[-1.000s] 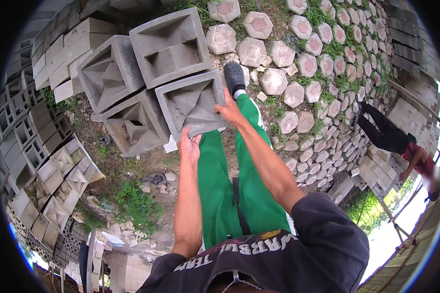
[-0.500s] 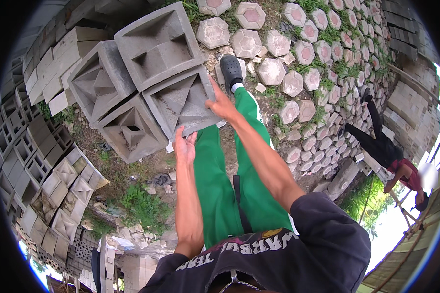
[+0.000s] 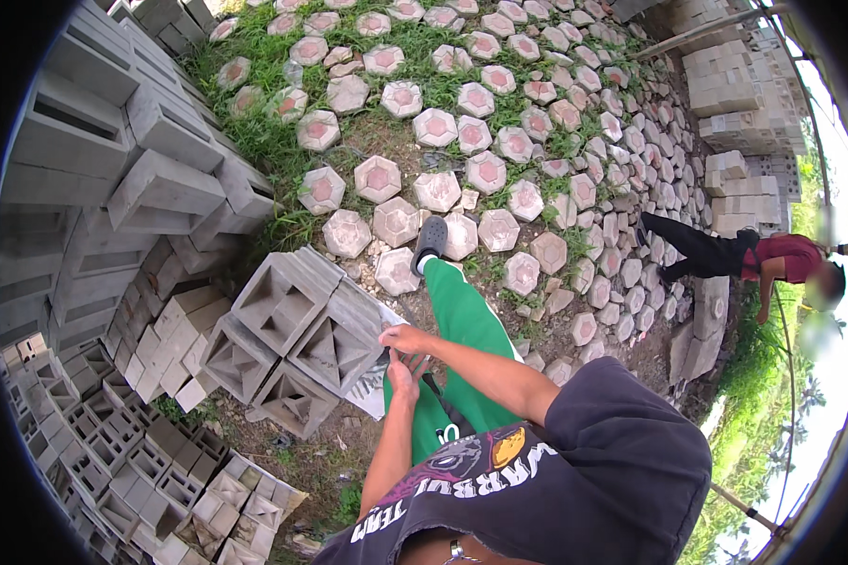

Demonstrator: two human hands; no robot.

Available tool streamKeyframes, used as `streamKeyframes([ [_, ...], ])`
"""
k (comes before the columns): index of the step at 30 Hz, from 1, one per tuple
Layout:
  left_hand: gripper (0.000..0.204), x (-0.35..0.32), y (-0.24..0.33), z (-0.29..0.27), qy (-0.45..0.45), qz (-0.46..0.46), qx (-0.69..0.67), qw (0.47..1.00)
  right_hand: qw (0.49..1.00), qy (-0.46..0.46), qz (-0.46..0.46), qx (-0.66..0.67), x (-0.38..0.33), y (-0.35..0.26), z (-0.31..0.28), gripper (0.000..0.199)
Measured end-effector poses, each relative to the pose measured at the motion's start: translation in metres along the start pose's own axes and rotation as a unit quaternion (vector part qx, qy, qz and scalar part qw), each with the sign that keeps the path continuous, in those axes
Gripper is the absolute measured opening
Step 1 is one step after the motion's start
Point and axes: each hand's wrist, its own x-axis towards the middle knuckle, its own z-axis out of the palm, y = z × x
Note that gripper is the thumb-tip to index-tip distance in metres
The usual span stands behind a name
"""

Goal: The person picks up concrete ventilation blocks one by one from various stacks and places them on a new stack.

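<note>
A stack of grey concrete vent blocks with recessed, pyramid-like faces stands left of my legs; the nearest vent block (image 3: pixel 328 352) is beside my hands. My left hand (image 3: pixel 405 377) is raised just off that block's right edge, its fingers stretched upward and nothing seen in it. Against its fingertips lies my right hand (image 3: pixel 407 341), its fingers bent and partly hidden, so I cannot make out its grip. Neither hand visibly holds the block. A pale sheet with dark markings (image 3: pixel 369 388) shows at the stack's right side, below my hands.
Hexagonal pavers (image 3: pixel 377 179) with reddish centres cover the grassy ground ahead and right. Tall grey block piles (image 3: pixel 75 141) rise at the left, with more vent blocks (image 3: pixel 94 461) at lower left. A person in a red top (image 3: pixel 789 259) stands at the right.
Both hands have come off the near vent block and are now together beside it. My view has shifted, so the stack appears smaller and lower, with more pavers visible.
</note>
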Motion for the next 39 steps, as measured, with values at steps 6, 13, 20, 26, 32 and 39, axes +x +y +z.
streamKeyframes([
  [6, 0.040, 0.014, 0.053, 0.104, -0.054, 0.032, 0.260, 0.964, 0.976, 0.190, 0.037, 0.101, -0.075, -0.020, -0.160, 0.046],
  [13, 0.023, 0.020, 0.161, 0.234, -0.024, 0.154, 0.345, 0.926, 0.903, 0.398, 0.102, 0.124, -0.128, -0.029, -0.322, 0.039],
  [20, 0.030, 0.028, 0.216, 0.312, 0.001, 0.249, 0.405, 0.880, 0.867, 0.466, 0.040, 0.172, -0.131, -0.031, -0.343, 0.028],
  [26, 0.038, 0.035, 0.274, 0.347, -0.011, 0.265, 0.422, 0.867, 0.876, 0.439, 0.063, 0.191, -0.121, -0.095, -0.352, 0.034],
  [32, 0.047, 0.055, 0.377, 0.429, -0.090, 0.314, 0.489, 0.808, 0.877, 0.451, 0.046, 0.158, -0.082, -0.189, -0.420, 0.048],
  [39, 0.056, 0.079, 0.472, 0.549, -0.140, 0.342, 0.573, 0.731, 0.852, 0.497, -0.027, 0.162, -0.074, -0.278, -0.489, 0.043],
])
